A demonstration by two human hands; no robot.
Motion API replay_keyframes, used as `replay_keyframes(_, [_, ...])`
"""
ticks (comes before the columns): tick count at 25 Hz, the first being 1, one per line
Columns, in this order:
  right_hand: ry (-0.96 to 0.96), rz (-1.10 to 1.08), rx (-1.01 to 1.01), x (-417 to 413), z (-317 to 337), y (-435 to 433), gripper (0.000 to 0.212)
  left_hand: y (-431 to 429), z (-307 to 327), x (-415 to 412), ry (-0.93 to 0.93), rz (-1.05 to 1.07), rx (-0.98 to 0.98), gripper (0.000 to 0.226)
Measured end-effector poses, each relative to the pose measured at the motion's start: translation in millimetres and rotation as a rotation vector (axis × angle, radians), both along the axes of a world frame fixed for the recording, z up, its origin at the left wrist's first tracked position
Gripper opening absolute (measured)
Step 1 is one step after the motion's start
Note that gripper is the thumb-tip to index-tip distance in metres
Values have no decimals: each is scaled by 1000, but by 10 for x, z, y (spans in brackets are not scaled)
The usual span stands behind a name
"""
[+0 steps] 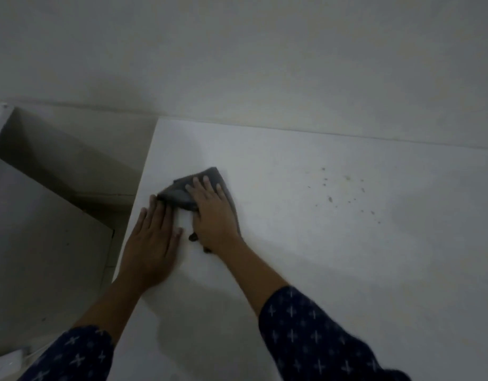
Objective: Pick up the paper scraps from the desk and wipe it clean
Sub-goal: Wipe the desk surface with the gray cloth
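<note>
A dark grey cloth [179, 192] lies bunched on the white desk [320, 243] near its left edge. My right hand [212, 213] presses flat on top of the cloth, fingers spread, with cloth showing around and under the palm. Just to its left, my left hand [152, 243] rests flat on the bare desk; its fingertips touch the cloth's near-left corner. Several small greyish specks and paper bits [344, 188] are scattered on the desk, well to the right of both hands.
The desk's left edge [133, 215] drops to a tiled floor [45, 243]. A pale wall [265, 64] runs along the desk's far edge. A white object [9, 358] sits at the bottom left corner.
</note>
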State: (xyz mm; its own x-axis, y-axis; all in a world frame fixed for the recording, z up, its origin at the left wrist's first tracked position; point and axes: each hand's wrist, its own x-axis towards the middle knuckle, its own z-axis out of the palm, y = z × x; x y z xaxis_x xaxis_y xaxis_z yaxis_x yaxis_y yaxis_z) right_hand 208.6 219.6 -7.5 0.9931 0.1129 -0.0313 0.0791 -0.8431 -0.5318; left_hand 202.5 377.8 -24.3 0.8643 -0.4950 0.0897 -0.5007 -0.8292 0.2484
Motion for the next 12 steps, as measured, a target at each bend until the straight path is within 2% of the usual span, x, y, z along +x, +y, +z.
replay_keyframes(1, [-48,-76,-8,90,-1,-272,61,6,-12,3,8,-3,0,67])
replay_keyframes(3, [-67,-384,-58,138,46,-952,63,10,-13,-1,25,-10,3,67])
replay_keyframes(5, [11,-647,-128,36,136,-1716,63,0,-5,-11,23,6,10,67])
replay_keyframes(6, [56,-718,-140,-50,204,-1987,61,-11,2,-7,24,11,14,67])
replay_keyframes(8, [86,-821,-29,-37,309,-2101,49,-12,7,-4,30,11,14,67])
replay_keyframes(10, [-85,-706,-26,182,429,-1565,34,-11,9,-20,33,9,17,66])
replay_keyframes(12, [-133,-320,-71,491,367,-748,38,-9,15,-5,38,9,19,65])
